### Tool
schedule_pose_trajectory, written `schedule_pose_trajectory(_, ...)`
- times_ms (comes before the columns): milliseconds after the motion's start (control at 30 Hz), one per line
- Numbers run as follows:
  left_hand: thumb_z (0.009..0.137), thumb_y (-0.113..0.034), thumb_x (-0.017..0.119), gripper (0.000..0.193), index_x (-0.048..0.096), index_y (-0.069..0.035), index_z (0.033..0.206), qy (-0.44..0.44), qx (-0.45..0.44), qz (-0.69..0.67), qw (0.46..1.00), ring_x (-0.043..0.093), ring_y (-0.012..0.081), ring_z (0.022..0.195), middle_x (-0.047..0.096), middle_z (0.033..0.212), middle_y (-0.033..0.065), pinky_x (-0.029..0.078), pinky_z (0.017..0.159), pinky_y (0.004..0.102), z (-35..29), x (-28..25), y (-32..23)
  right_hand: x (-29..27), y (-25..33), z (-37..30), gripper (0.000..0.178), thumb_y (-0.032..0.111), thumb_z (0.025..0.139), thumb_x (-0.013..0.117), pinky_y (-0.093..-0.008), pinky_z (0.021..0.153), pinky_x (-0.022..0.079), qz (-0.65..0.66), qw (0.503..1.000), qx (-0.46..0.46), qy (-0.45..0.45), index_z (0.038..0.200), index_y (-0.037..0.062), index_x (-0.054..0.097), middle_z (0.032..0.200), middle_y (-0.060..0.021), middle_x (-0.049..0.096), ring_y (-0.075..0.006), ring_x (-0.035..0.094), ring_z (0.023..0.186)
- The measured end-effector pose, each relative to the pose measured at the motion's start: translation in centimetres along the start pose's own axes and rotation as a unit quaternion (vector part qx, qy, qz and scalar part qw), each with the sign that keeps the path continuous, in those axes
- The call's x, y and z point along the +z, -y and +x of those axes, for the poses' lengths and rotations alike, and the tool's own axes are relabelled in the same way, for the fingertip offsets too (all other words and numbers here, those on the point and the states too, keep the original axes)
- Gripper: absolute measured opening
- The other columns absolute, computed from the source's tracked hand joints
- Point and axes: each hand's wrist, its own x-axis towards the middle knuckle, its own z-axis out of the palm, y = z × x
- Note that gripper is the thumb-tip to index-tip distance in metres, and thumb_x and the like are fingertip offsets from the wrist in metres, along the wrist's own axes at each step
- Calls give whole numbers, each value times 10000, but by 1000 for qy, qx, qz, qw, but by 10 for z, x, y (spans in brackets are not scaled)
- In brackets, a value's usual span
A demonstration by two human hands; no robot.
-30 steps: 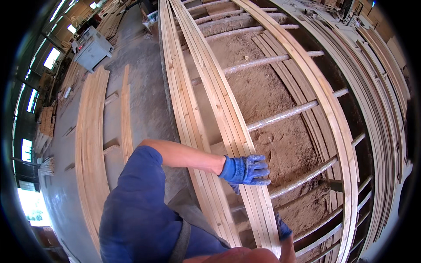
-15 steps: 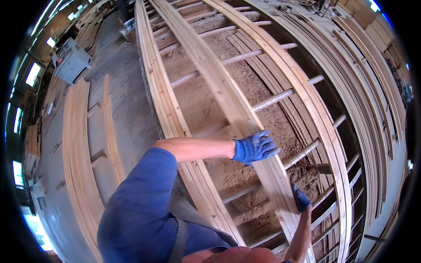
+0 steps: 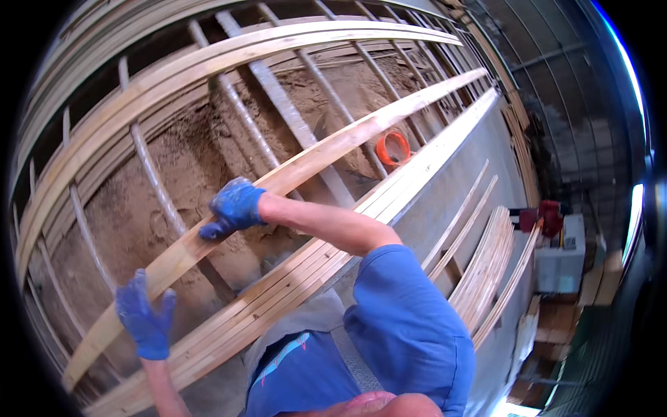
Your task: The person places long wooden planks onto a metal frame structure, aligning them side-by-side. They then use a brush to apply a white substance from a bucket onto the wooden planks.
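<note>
And the left hand has opened right up! Fingers spread, thumb out, hand against the near side of the pale board; no grip there. The right hand lies across the top farther along, but its fingertips are partly hidden, so I can't tell whether they're clamped.

Half a second ago both hands were on timber with the view facing the other way; now it has swung round, and one long board runs beneath them over the metal bars. My read: the bars carry most of the weight, and the hands are guiding more than lifting.

Outward we go: a stack of boards on the body side, another light timber beyond, brown dirt below. One container, an orange bucket, sits between board and stack, mouth showing; its contents, can't make out.
</note>
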Motion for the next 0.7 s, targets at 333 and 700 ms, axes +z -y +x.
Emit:
schedule_pose_trajectory(333, 869, -216, 673, 395, 620, -9, 1201, 493, 56, -267, 826, 621, 188, 937, 689, 999, 113, 502, 865, 349, 90, 105, 160, 4, -21, -97, 468, 363, 824, 730, -422, 880, 541, 158, 915, 55, -367, 1142, 26, 661, 1088, -189, 685, -331, 665, 989)
schedule_pose_trajectory(700, 641, -342, 822, 782, 560, -14, 1301, 471, -128, -454, 746, 608, 193, 1033, 656, 1132, 84, 472, 925, 356, 104, 27, 30, 63, -114, -147, 549, 465, 924, 664, -298, 565, 542, 719, 489, 329, -368, 1197, 0, 563, 926, -70, 643, -156, 642, 689)
